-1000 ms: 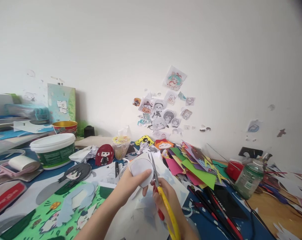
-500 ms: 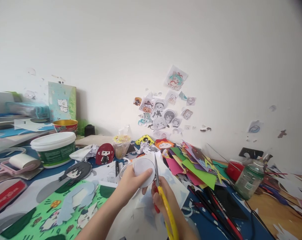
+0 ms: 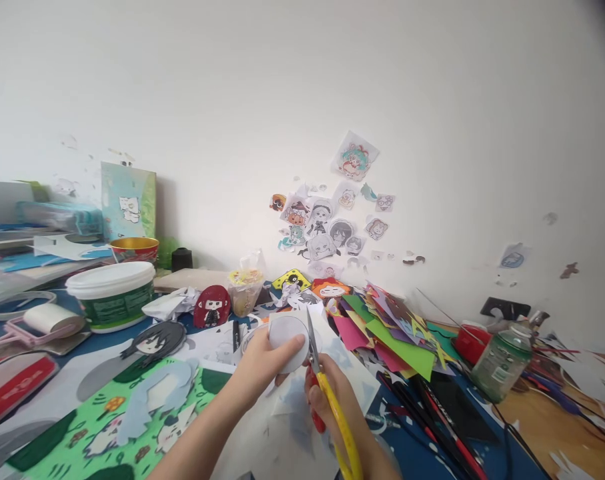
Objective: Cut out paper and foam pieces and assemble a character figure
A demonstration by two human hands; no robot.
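A round, pale grey paper disc [image 3: 283, 333] is pinched in my left hand [image 3: 268, 353], the thumb lying across its face. My right hand [image 3: 332, 383] is closed round the handles of a pair of scissors [image 3: 337, 407] with one yellow and one red grip. The metal blades point up and away, right beside the disc's right edge. Whether they touch the paper I cannot tell. White paper sheets [image 3: 347, 357] lie beneath and behind both hands. A roll of tape is partly hidden behind my left hand.
Left stand a white-lidded green tub [image 3: 111, 297] and a green painted sheet [image 3: 62, 443] bearing paper cutouts. A stack of coloured paper [image 3: 382, 327] lies right of the hands, with black and red pens [image 3: 442, 420] before it. A glass jar [image 3: 502, 363] stands farther right.
The view has shifted slightly, so the surroundings sit a little farther right. Both hands keep their holds; the disc and scissors have turned only slightly.
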